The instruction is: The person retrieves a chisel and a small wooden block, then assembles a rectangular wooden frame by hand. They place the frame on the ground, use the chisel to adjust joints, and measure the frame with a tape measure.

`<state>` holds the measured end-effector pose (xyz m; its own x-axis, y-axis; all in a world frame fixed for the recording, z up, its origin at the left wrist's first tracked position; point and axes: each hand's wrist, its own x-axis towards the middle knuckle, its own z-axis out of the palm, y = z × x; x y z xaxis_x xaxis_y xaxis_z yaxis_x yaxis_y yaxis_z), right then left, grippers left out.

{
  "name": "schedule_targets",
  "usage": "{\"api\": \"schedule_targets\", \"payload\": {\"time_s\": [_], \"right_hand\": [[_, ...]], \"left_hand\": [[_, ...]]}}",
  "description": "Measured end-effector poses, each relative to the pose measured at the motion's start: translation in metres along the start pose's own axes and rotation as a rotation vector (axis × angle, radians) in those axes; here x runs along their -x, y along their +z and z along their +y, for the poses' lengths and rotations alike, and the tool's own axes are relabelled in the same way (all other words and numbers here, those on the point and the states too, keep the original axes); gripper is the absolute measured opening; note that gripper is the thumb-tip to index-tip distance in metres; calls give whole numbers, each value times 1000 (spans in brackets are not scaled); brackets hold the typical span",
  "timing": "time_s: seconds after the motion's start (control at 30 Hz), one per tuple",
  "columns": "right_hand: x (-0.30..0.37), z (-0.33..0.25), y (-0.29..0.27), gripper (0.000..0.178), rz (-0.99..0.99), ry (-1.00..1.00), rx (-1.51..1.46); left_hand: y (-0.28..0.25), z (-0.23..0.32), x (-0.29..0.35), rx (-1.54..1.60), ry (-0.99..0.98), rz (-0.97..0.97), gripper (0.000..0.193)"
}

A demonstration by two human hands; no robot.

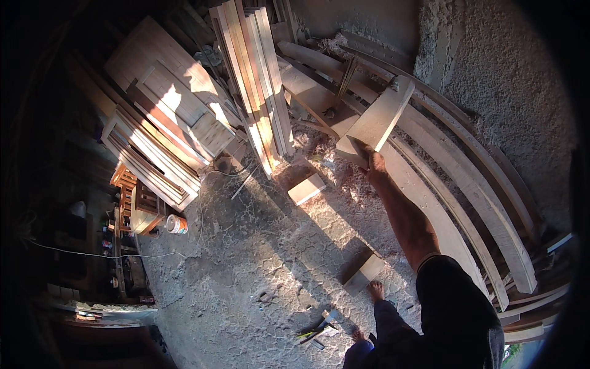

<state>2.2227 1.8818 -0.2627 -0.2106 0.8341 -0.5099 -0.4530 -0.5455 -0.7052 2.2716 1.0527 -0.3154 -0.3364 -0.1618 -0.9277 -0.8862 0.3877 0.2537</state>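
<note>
My right hand (374, 162) reaches forward from a dark sleeve, its fingers closed on the near lower end of a wide wooden board (382, 112). The board slants up and away toward the wall, above long planks (455, 163) stacked there. Part of my fingers is hidden behind the wood. My left hand is not in view.
Two wooden blocks (307, 189) (370, 268) stand on the rough floor (246, 277). Upright strips (255, 80), panels (166, 92) and frames (153, 160) lean at the back. A white bucket (177, 224) stands left. Small tools (319, 328) lie near my bare feet (375, 289).
</note>
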Motion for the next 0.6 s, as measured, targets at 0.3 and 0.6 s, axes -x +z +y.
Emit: {"api": "schedule_targets", "payload": {"time_s": [0.3, 0.6], "right_hand": [[322, -104, -245, 54, -151, -229, -161], [747, -36, -460, 68, 437, -814, -51]], "left_hand": [[-41, 8, -59, -150, 179, -187, 60], [-22, 67, -89, -524, 261, -445, 66]]}}
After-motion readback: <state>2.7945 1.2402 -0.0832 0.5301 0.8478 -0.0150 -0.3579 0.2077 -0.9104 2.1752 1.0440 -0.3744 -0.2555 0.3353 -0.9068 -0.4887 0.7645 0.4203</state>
